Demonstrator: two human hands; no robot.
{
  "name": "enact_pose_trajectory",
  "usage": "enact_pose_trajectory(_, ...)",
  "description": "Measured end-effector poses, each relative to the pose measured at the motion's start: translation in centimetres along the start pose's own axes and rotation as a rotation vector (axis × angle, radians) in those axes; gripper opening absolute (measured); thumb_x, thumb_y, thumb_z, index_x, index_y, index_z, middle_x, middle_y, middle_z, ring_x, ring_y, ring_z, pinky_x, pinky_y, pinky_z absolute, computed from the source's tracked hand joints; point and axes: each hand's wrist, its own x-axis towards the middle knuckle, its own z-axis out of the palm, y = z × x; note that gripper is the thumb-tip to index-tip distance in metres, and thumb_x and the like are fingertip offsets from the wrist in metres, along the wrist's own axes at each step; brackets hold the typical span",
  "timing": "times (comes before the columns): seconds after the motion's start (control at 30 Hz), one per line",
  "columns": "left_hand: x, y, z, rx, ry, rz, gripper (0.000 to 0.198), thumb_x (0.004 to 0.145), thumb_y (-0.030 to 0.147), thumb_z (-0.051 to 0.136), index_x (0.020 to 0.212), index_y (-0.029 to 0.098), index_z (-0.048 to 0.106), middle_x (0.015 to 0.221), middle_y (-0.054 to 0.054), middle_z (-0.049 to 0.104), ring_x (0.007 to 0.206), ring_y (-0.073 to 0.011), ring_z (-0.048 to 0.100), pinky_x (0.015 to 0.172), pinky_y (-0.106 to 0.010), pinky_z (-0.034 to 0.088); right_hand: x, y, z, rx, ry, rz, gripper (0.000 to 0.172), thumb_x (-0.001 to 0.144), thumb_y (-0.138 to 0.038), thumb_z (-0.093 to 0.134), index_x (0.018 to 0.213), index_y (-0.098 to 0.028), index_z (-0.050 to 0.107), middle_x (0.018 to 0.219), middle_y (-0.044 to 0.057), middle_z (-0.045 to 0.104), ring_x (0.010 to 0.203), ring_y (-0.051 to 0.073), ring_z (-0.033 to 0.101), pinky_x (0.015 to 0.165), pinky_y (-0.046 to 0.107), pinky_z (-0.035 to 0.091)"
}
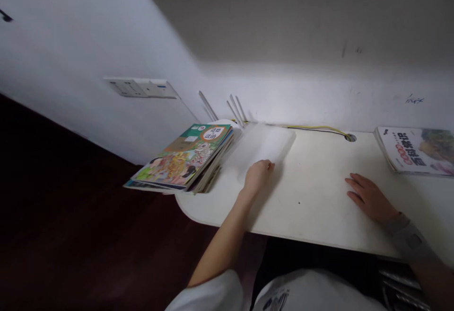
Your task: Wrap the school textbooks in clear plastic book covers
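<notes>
White book (273, 145) is touched by L hand (258, 174), fingers loosely bent; R hand (369, 199) is laid flat, fingers open, on desk (312, 197). Book stack (184, 159) title: Chinese, illegible.

dim room | desk lit from above | soft blur | edges warped

Field notes, desk. White booklet (271, 143) under left hand (257, 176): smeared, edges ghosted, cover and pages not told apart. Fingertips tucked out of sight, so the grip is unreadable. Stack of books (184, 159): only the top cover shows, the lower ones just edges. Book at far right (414, 150): clipped by the frame edge. Right hand (369, 199): forearm runs out at the lower right corner. Wall scribble (414, 99): too small to read. Wall sockets (142, 87): soft, detail lost.
</notes>
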Motion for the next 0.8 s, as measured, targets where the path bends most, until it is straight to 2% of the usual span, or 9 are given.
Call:
enact_pose_trajectory(0.1, 0.3, -0.2, -1.2, -0.039, 0.032, -0.042, 0.029, 0.091, 0.029, 0.04, 0.078, 0.018, 0.063, 0.08, -0.01, 0.07, 0.082, -0.0236, 0.067, 0.069, -0.03, 0.045, 0.1, -0.2, -0.2, 0.017, 0.013, 0.005, 0.041, 0.092, -0.038, 0.045, 0.127, -0.019, 0.056, 0.132, 0.015, 0.055, 0.122, 0.028, 0.051, 0.1, 0.049, 0.044)
enact_pose_trajectory(0.2, -0.2, 2.1, -2.0, -0.225, 0.123, -0.013, 0.022, 0.093, 0.026, 0.037, 0.094, 0.02, 0.058, 0.085, -0.006, 0.071, 0.077, -0.018, 0.068, 0.068, -0.027, 0.046, 1.0, -3.0, -0.7, 0.067, 0.098, 0.013, 0.05, 0.092, -0.039, 0.046, 0.137, -0.017, 0.044, 0.133, 0.019, 0.053, 0.124, 0.031, 0.05, 0.1, 0.051, 0.043)
enact_pose_trajectory(0.3, -2.5, 6.8, -2.5, -0.672, 0.211, 0.182, 0.014, 0.094, 0.028, 0.039, 0.098, 0.021, 0.051, 0.076, -0.002, 0.068, 0.064, -0.0136, 0.067, 0.064, -0.025, 0.048, 2.6, -8.3, -1.2, 0.22, 0.195, 0.026, 0.076, 0.088, -0.043, 0.052, 0.15, -0.016, 0.015, 0.146, 0.02, 0.037, 0.133, 0.032, 0.039, 0.105, 0.052, 0.04)
enact_pose_trajectory(0.37, -4.9, 10.1, -2.9, -0.9, 0.2, 0.347, 0.013, 0.094, 0.03, 0.039, 0.097, 0.022, 0.049, 0.07, 0.001, 0.065, 0.061, -0.0124, 0.066, 0.061, -0.024, 0.049, 3.6, -11.6, -1.5, 0.309, 0.293, 0.108, 0.087, 0.086, -0.044, 0.056, 0.151, -0.016, 0.005, 0.151, 0.02, 0.027, 0.137, 0.033, 0.032, 0.105, 0.052, 0.04)
enact_pose_trajectory(0.47, -8.2, 12.9, -4.0, -1.186, 0.156, 0.553, 0.015, 0.096, 0.035, 0.04, 0.097, 0.022, 0.048, 0.065, 0.003, 0.061, 0.054, -0.0096, 0.062, 0.055, -0.021, 0.048, 4.2, -13.4, -2.4, 0.359, 0.51, 0.22, 0.07, 0.091, -0.036, 0.047, 0.15, -0.019, 0.011, 0.149, 0.018, 0.033, 0.134, 0.03, 0.037, 0.104, 0.053, 0.041)
enact_pose_trajectory(0.57, -9.4, 11.7, -4.8, -1.406, 0.267, 0.525, 0.018, 0.095, 0.039, 0.044, 0.096, 0.022, 0.049, 0.052, 0.008, 0.051, 0.039, -0.0058, 0.048, 0.044, -0.016, 0.04, 2.8, -11.0, -4.5, 0.229, 0.617, 0.241, 0.05, 0.095, -0.025, 0.033, 0.145, -0.026, 0.03, 0.143, 0.013, 0.044, 0.131, 0.029, 0.043, 0.103, 0.054, 0.041)
enact_pose_trajectory(0.67, -8.4, 7.5, -4.0, -1.494, 0.429, 0.289, 0.019, 0.091, 0.041, 0.051, 0.094, 0.022, 0.05, 0.046, 0.012, 0.041, 0.031, -0.0037, 0.032, 0.034, -0.014, 0.024, -0.4, -7.5, -7.2, -0.044, 0.611, 0.194, 0.049, 0.093, -0.022, 0.039, 0.142, -0.028, 0.037, 0.142, 0.011, 0.046, 0.133, 0.032, 0.04, 0.105, 0.057, 0.037)
enact_pose_trajectory(0.73, -7.6, 4.1, -2.6, -1.437, 0.447, 0.118, 0.021, 0.088, 0.04, 0.054, 0.096, 0.021, 0.051, 0.046, 0.012, 0.038, 0.032, -0.0041, 0.028, 0.034, -0.015, 0.02, -3.0, -6.0, -8.6, -0.207, 0.583, 0.17, 0.051, 0.09, -0.02, 0.045, 0.139, -0.03, 0.041, 0.141, 0.009, 0.049, 0.132, 0.033, 0.041, 0.107, 0.059, 0.033)
enact_pose_trajectory(0.8, -7.3, 1.2, -0.6, -1.24, 0.388, -0.04, 0.024, 0.087, 0.04, 0.052, 0.101, 0.02, 0.053, 0.048, 0.011, 0.04, 0.033, -0.0055, 0.031, 0.037, -0.017, 0.024, -5.3, -5.4, -8.8, -0.264, 0.449, 0.137, 0.052, 0.088, -0.018, 0.046, 0.139, -0.032, 0.042, 0.139, 0.007, 0.052, 0.131, 0.031, 0.043, 0.108, 0.057, 0.031)
